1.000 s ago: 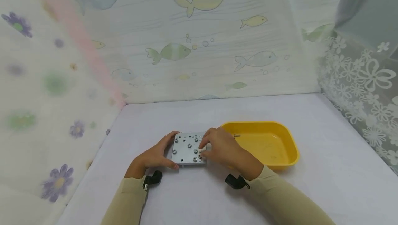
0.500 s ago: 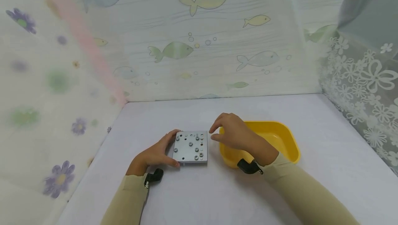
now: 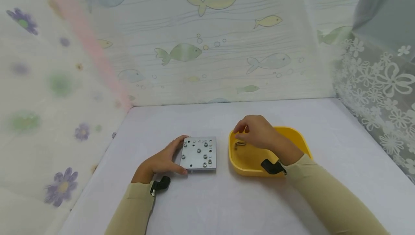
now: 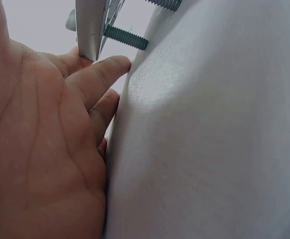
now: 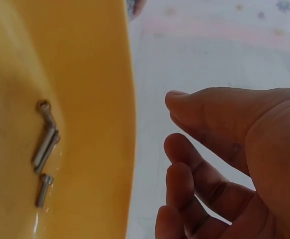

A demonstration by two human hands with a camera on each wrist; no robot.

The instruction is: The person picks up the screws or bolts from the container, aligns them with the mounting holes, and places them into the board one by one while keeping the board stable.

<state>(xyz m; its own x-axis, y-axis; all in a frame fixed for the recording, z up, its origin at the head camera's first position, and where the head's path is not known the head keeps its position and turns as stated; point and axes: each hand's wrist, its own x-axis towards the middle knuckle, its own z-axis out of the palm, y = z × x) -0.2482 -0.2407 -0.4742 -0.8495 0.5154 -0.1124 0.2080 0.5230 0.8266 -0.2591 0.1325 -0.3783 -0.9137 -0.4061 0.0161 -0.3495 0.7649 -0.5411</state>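
My left hand [image 3: 162, 161] grips the left side of a silver metal plate [image 3: 192, 160], thumb at its near corner and fingers at the far one. Several socket head screws stand in holes across the plate's top; other holes show no screw. In the left wrist view, a threaded screw shank [image 4: 127, 38] sticks out from the plate's underside. My right hand [image 3: 259, 132] hovers over the left part of a yellow plastic bin [image 3: 253, 172]. Its fingers are loosely bent, with nothing between thumb and fingertips. Several loose screws [image 5: 44, 149] lie on the bin's floor.
A white cloth [image 3: 207, 202] covers the table. Behind it hangs a fabric wall [image 3: 214, 80] printed with fish; flowered fabric [image 3: 82, 98] borders the left and lace [image 3: 379, 94] the right. A black wrist camera [image 3: 272, 167] sits at the right sleeve's cuff.
My right hand has left the plate's right edge and moved right, over the yellow bin, its fingers bending inward. The left hand keeps its grip on the plate.
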